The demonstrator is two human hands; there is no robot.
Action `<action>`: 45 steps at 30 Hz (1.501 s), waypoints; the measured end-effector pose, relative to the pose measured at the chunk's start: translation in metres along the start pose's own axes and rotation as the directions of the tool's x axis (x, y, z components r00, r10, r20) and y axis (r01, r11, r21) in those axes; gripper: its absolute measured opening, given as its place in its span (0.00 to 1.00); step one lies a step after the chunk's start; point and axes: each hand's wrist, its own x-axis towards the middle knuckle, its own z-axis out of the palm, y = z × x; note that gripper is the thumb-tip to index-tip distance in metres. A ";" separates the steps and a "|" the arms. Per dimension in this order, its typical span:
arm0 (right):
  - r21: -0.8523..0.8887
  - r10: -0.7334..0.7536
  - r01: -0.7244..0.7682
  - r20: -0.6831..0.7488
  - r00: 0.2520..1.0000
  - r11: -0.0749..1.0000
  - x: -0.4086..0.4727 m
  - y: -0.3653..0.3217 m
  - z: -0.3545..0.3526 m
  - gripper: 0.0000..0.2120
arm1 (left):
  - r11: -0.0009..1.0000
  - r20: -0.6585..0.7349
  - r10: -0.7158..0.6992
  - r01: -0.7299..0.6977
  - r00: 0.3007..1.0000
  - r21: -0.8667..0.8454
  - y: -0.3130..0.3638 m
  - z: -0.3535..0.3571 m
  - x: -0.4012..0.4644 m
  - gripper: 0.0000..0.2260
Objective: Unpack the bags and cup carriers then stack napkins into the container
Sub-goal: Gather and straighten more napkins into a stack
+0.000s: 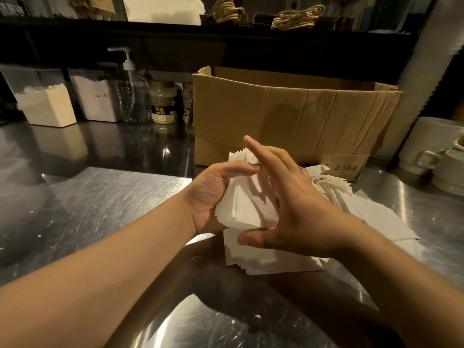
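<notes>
Napkins [242, 202] held in left hand [213, 194] grip, right hand [296, 204] flat against them

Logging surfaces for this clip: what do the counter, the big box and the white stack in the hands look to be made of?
Counter: looks like stainless steel, brushed, with fine scratches and bright reflections.
Box: corrugated cardboard, matte brown, creased, with a printed weight mark.
White stack: thin matte paper sheets, likely napkins or paper bags, with layered edges. The left hand grips it; the right hand lies flat against it.
</notes>
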 end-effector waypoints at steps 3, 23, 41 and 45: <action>0.049 -0.033 0.031 0.038 0.999 0.998 -0.001 0.006 0.001 0.62 | 0.999 0.023 -0.037 0.036 0.999 0.040 -0.001 -0.005 0.000 0.25; 0.662 0.122 -0.046 -0.069 0.990 0.748 0.001 0.015 -0.008 0.20 | 0.872 0.203 -0.219 0.098 0.954 0.479 0.024 -0.016 -0.024 0.32; 0.547 0.270 -0.280 0.102 0.958 0.788 0.074 -0.061 0.051 0.15 | 0.575 -0.281 0.437 -0.025 0.855 0.818 0.035 -0.106 -0.100 0.27; 0.494 0.245 -0.302 0.178 0.953 0.816 0.070 -0.056 0.065 0.27 | 0.464 -0.255 0.311 0.087 0.916 0.881 0.034 -0.111 -0.101 0.42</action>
